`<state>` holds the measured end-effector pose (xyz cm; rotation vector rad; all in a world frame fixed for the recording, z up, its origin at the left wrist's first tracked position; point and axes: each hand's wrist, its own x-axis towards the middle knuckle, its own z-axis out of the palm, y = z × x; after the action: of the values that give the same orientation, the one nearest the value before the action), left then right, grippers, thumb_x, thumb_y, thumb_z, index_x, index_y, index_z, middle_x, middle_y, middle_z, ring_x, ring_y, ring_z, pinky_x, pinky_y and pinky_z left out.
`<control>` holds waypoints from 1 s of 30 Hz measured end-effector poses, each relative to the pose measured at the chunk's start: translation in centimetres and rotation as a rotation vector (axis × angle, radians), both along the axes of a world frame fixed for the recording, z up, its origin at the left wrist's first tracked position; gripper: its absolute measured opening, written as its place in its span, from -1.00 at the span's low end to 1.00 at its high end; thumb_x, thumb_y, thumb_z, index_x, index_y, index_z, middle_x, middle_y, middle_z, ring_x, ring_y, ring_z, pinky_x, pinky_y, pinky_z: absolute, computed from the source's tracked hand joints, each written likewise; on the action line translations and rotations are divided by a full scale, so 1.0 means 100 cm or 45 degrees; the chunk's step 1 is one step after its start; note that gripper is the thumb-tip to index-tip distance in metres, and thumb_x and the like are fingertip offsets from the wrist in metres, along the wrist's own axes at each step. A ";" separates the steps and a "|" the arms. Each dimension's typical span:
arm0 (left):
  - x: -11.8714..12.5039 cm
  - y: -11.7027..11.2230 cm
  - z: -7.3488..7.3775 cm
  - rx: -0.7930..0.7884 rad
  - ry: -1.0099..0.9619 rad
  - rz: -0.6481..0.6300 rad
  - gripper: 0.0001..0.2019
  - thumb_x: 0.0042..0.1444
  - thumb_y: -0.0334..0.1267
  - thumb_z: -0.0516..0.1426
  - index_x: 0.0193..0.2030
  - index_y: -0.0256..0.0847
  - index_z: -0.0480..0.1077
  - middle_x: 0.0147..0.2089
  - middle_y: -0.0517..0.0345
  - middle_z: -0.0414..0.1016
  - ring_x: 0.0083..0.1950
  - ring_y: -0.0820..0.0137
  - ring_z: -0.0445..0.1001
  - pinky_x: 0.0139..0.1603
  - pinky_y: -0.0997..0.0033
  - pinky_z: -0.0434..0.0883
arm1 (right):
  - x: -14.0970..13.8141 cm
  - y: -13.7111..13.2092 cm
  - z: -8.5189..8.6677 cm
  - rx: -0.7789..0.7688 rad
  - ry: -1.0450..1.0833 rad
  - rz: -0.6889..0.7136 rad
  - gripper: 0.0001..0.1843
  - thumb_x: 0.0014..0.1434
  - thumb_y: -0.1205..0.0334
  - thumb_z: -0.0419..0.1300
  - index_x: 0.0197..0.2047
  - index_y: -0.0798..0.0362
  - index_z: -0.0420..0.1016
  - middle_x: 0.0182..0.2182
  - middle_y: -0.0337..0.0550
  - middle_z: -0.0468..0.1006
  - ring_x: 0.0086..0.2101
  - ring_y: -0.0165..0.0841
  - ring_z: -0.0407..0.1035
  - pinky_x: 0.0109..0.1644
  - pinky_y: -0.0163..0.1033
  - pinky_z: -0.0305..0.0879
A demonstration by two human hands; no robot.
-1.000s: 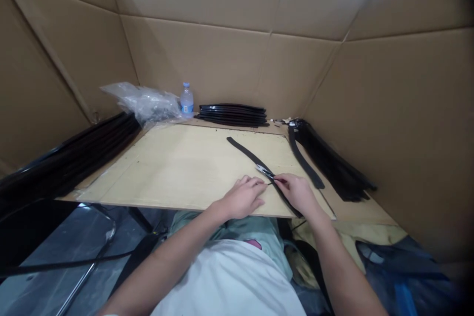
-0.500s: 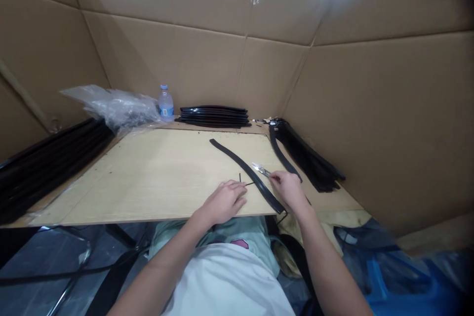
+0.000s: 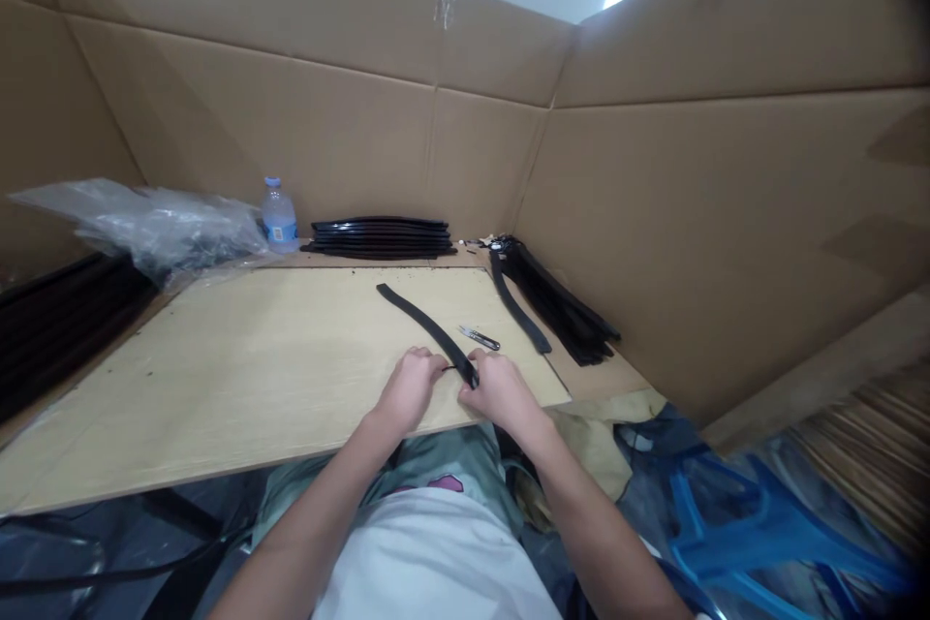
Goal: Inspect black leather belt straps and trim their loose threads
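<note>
A long, curved black strip (image 3: 427,321) lies slantwise on the pale board. My right hand (image 3: 501,389) is closed on its near end, which is partly hidden behind the fingers. Close by on the left, my left hand (image 3: 413,386) pinches a thin black piece like a cord (image 3: 449,367), which reaches the edge of the strip. Whether that piece is joined to the strip I cannot tell. A pair of thread snips (image 3: 480,338) lies on the board just beyond my right hand, with its blades pointing left.
Black strips form a stack (image 3: 382,238) at the back and a bundle (image 3: 563,305) at the right, with a single strip (image 3: 517,302) beside it. A water bottle (image 3: 279,218) and clear plastic bags (image 3: 167,228) stand back left. Cardboard walls (image 3: 326,126) enclose the board (image 3: 254,358).
The snips have left my right hand and lie on the board. My right hand has closed on the strip's near end. The camera view has turned to the right.
</note>
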<state>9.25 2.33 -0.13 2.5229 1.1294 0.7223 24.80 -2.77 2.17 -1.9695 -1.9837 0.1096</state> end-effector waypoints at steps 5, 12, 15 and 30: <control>-0.013 -0.004 0.000 0.009 0.105 0.036 -0.77 0.06 -0.48 -0.05 -0.20 -0.26 0.37 -0.23 0.02 0.36 -0.17 0.33 0.32 -0.12 0.38 0.28 | 0.003 -0.003 -0.003 0.031 0.238 -0.036 -0.58 -0.13 0.31 0.19 -0.13 0.21 0.41 -0.38 0.06 0.54 -0.36 -0.17 0.41 -0.35 -0.25 0.23; -0.071 -0.016 0.009 -0.171 -0.629 0.143 -0.81 0.13 -0.39 -0.06 -0.31 -0.24 0.37 -0.28 0.08 0.34 -0.36 0.44 0.33 -0.32 0.44 0.30 | 0.007 -0.001 0.007 0.118 0.719 0.133 -0.84 0.01 0.29 0.05 -0.46 0.11 0.44 -0.55 -0.19 0.47 -0.49 -0.31 0.33 -0.45 -0.29 0.19; -0.100 -0.018 0.021 -0.375 -1.168 0.353 -0.83 0.12 -0.22 0.03 -0.24 -0.25 0.35 -0.51 0.22 0.30 -0.49 0.48 0.31 -0.44 0.51 0.28 | 0.007 -0.001 0.015 0.187 0.959 0.122 -0.84 0.06 0.26 0.06 -0.36 0.12 0.44 -0.46 -0.19 0.47 -0.42 -0.33 0.34 -0.36 -0.29 0.22; -0.180 -0.037 0.086 0.008 -1.974 0.265 -0.91 -0.02 -0.37 0.20 -0.33 -0.28 0.48 -0.25 0.12 0.54 -0.18 0.42 0.49 -0.12 0.48 0.41 | -0.020 -0.019 0.024 0.176 1.781 0.361 -0.69 0.22 -0.02 0.00 -0.35 0.07 0.27 -0.76 -0.39 0.19 -0.70 -0.55 -0.02 -0.63 -0.42 -0.09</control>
<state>-8.72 -1.33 8.50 1.0603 0.6737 2.0811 22.81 -4.64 4.56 -0.9132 -1.1738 1.0401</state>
